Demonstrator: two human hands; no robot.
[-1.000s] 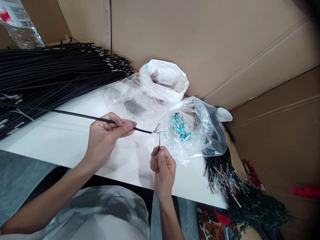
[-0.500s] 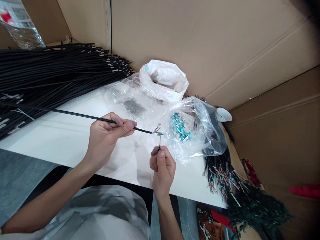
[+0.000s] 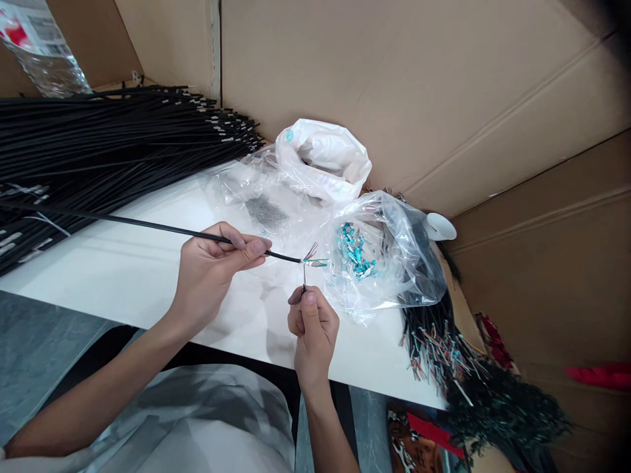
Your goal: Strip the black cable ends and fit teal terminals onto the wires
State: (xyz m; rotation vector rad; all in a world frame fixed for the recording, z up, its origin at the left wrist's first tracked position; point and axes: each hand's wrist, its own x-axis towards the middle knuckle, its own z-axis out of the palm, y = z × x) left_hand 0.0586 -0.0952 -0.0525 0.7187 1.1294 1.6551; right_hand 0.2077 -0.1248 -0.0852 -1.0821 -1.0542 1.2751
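My left hand (image 3: 211, 269) pinches a black cable (image 3: 162, 226) near its right end, between thumb and fingers. From the cable's end fan thin coloured wires (image 3: 310, 253) and a strip of silvery foil (image 3: 315, 263). Just below them, my right hand (image 3: 314, 328) is closed on a small thin pointed tool (image 3: 304, 279), whose tip points up at the base of the foil. Whether the tip touches the foil is too small to tell. My right fingers hide most of the tool's handle.
Many black cables (image 3: 98, 144) lie at the left. Behind my hands are a white bag (image 3: 325, 154) and a clear bag (image 3: 409, 263) with blue foil scraps (image 3: 355, 249). Cables with stripped ends (image 3: 434, 341) hang at the right, near a white round object (image 3: 440, 226).
My right hand has moved a little to the left with the tool, from the foil's middle towards the cable jacket. My left hand and the cable have shifted only very slightly right.
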